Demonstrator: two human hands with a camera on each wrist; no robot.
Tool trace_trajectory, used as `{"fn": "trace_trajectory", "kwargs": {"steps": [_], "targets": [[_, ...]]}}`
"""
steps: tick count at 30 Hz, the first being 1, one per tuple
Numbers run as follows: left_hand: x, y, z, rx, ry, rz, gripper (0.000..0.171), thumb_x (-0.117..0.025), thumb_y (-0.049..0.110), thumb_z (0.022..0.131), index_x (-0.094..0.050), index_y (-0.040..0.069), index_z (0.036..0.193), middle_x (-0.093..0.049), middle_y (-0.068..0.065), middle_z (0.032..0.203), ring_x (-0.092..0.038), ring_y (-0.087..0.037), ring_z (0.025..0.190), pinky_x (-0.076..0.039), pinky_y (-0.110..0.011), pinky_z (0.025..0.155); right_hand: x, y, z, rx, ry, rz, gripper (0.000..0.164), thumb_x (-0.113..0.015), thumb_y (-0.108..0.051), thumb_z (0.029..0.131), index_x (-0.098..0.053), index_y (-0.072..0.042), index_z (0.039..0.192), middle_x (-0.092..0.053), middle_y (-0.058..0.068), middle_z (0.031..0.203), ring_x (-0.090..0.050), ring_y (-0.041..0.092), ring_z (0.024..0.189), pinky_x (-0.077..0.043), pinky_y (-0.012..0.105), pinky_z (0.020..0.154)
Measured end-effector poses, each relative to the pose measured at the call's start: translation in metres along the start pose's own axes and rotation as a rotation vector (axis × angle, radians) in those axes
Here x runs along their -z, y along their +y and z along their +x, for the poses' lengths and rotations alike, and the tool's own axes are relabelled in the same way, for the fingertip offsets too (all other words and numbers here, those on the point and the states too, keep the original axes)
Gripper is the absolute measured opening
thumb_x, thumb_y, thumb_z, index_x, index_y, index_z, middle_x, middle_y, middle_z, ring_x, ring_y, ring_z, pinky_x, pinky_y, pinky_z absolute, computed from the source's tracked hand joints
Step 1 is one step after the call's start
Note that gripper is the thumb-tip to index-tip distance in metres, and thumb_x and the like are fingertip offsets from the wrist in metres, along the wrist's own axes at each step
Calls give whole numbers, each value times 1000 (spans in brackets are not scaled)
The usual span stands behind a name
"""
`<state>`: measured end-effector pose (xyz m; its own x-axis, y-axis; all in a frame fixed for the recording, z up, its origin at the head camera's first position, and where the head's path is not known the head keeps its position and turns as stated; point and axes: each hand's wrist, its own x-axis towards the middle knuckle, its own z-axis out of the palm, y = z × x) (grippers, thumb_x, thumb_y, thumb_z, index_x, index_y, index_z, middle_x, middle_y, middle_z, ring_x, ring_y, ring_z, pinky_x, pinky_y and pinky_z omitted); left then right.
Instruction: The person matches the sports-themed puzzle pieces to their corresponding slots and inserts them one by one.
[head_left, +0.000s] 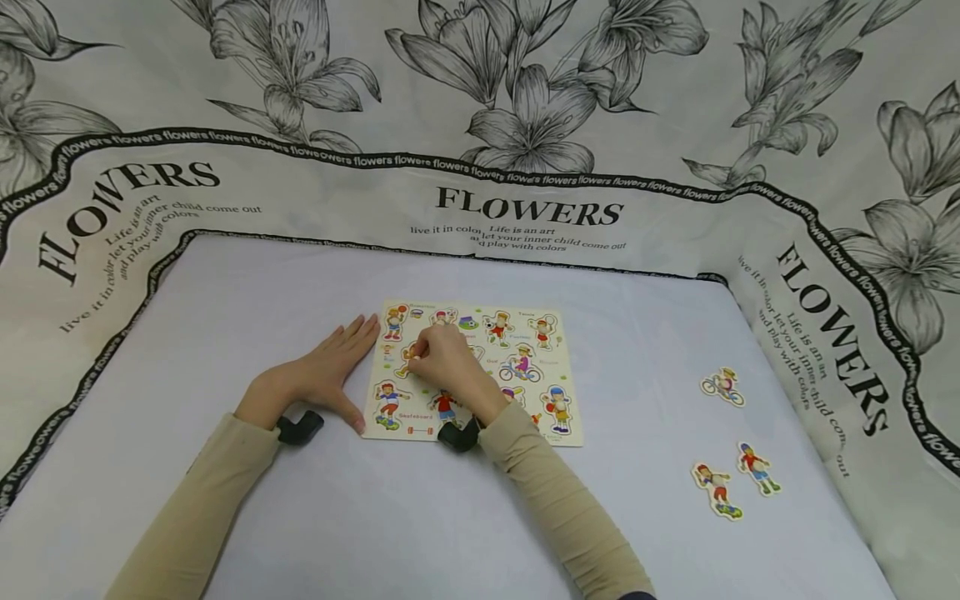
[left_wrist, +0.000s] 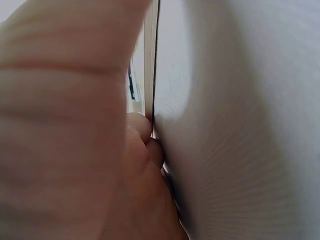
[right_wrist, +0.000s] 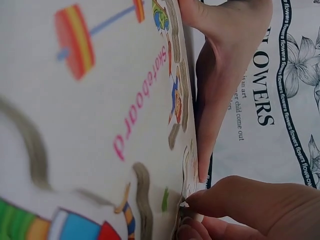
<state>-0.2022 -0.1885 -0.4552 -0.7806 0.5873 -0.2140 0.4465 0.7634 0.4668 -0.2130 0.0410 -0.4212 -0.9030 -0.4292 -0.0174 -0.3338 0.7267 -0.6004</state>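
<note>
A cream puzzle board (head_left: pixel 480 385) with colourful sports figures lies flat on the white table. My left hand (head_left: pixel 322 375) rests with spread, straight fingers along the board's left edge, the thumb at the lower left corner. Above the board's left part, my right hand (head_left: pixel 448 362) pinches a small figure puzzle piece (head_left: pixel 405 364) between thumb and fingers, at the middle row. Those fingertips hide part of the piece; in the right wrist view the thumb and fingers (right_wrist: pixel 225 202) meet close to the board's surface. The left wrist view shows the fingers against the board's edge (left_wrist: pixel 149 65).
Three loose figure pieces lie on the right side of the table: a cyclist (head_left: pixel 723 387), a skateboarder (head_left: pixel 717 492) and a skater (head_left: pixel 759 469). A cloth with printed flowers (head_left: pixel 532 125) rises around the table's back and sides.
</note>
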Motion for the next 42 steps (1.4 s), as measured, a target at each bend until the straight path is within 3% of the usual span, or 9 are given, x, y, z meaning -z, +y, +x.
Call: {"fn": "trace_trajectory", "kwargs": {"steps": [10, 17, 26, 42], "targets": [[0, 0, -1, -14, 6, 1, 154, -85, 70, 53, 2, -2, 157, 9, -18, 165, 14, -34, 150, 3, -51, 121, 0, 2, 0, 17, -10, 14, 6, -72, -7, 82, -68, -4, 78, -61, 2, 67, -50, 9, 54, -39, 18, 47], [1, 1, 0, -7, 5, 15, 155, -86, 70, 51, 1, -3, 157, 8, -18, 165, 13, -35, 150, 2, -52, 121, 9, 4, -6, -1, -44, 42, 12, -71, -13, 89, -73, -2, 91, -67, 3, 80, -57, 10, 62, -47, 20, 54], [0, -1, 2, -19, 21, 4, 154, -85, 70, 52, 1, -2, 157, 8, -18, 165, 14, -35, 150, 3, -52, 121, 29, 11, -14, 6, 10, 7, 12, -68, -13, 90, -74, -2, 94, -68, 5, 84, -60, 14, 73, -50, 25, 64], [-1, -4, 3, -25, 38, 0, 153, -87, 69, 52, 0, -1, 157, 6, -17, 165, 12, -34, 151, 4, -50, 121, 66, 36, -32, -42, 96, -23, 14, -67, -14, 91, -74, -1, 94, -66, 6, 79, -56, 17, 68, -47, 28, 59]]}}
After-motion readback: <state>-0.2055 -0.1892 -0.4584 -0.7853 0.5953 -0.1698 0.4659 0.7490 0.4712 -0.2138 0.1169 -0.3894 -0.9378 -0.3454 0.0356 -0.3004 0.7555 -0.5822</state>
